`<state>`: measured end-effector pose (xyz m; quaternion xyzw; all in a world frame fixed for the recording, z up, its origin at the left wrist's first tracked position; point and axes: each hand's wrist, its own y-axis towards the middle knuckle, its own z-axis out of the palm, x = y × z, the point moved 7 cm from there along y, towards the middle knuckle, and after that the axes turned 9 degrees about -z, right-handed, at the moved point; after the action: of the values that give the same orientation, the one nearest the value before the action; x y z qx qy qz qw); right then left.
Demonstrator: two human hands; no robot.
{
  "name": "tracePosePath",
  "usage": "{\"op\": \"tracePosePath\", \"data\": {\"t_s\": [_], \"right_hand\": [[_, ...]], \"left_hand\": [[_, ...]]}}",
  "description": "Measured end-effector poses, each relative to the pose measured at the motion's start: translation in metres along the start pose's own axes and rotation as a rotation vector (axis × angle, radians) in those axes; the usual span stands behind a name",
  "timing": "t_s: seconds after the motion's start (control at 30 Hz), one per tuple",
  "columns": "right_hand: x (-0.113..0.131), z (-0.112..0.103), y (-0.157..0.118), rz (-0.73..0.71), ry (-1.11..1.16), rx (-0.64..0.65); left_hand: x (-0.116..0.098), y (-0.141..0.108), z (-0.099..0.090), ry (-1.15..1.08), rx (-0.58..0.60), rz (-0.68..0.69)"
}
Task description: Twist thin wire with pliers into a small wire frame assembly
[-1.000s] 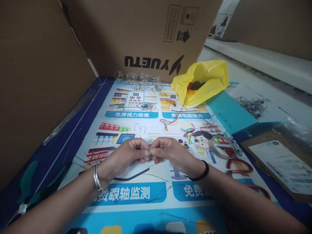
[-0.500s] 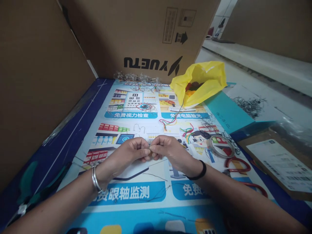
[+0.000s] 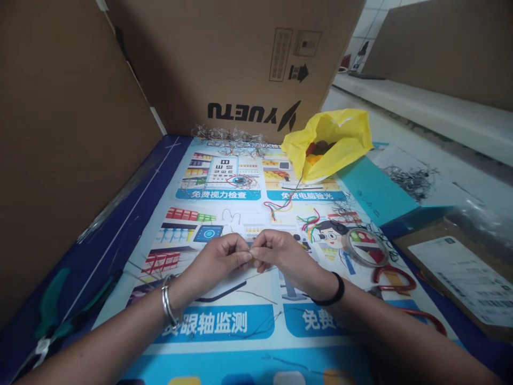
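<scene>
My left hand (image 3: 225, 259) and my right hand (image 3: 273, 252) meet above the middle of the printed poster (image 3: 256, 347), fingertips pinched and touching. Between them is a thin wire, mostly hidden by the fingers; a fine strand of it (image 3: 256, 275) seems to run out below the right fingers. A silver bangle circles the left wrist and a black band the right one. Loose thin wires (image 3: 256, 295) lie on the poster just below the hands. Beyond them are red, green and yellow threads (image 3: 310, 222).
Green-handled pliers (image 3: 52, 315) lie at left, red-handled scissors (image 3: 395, 279) at right beside a round clear container (image 3: 365, 247). A yellow bag (image 3: 344, 155), a wire heap (image 3: 411, 181) and a labelled package (image 3: 460, 272) sit farther out. Cardboard (image 3: 180, 69) stands behind.
The whole view has shifted slightly, so things sit a little lower in the picture. Both hands keep their pinch, with the fingers slightly changed in position.
</scene>
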<state>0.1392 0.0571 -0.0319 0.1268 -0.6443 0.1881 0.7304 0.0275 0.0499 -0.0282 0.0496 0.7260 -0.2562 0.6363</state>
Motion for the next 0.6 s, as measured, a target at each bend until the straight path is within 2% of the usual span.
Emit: {"op": "tracePosePath", "data": {"t_s": [0.23, 0.4, 0.47, 0.6], "right_hand": [[0.003, -0.004, -0.003, -0.055, -0.216, 0.020], [0.004, -0.003, -0.006, -0.043, -0.314, 0.165], [0.015, -0.006, -0.006, -0.098, -0.490, 0.230], [0.045, -0.029, -0.007, -0.250, -1.159, 0.133]], "left_hand": [[0.007, 0.000, 0.007, -0.105, 0.041, -0.051], [0.007, -0.002, 0.009, -0.077, 0.059, -0.061], [0.003, -0.001, 0.004, -0.054, 0.028, -0.042], [0.001, 0.003, -0.013, -0.053, -0.126, -0.035]]}}
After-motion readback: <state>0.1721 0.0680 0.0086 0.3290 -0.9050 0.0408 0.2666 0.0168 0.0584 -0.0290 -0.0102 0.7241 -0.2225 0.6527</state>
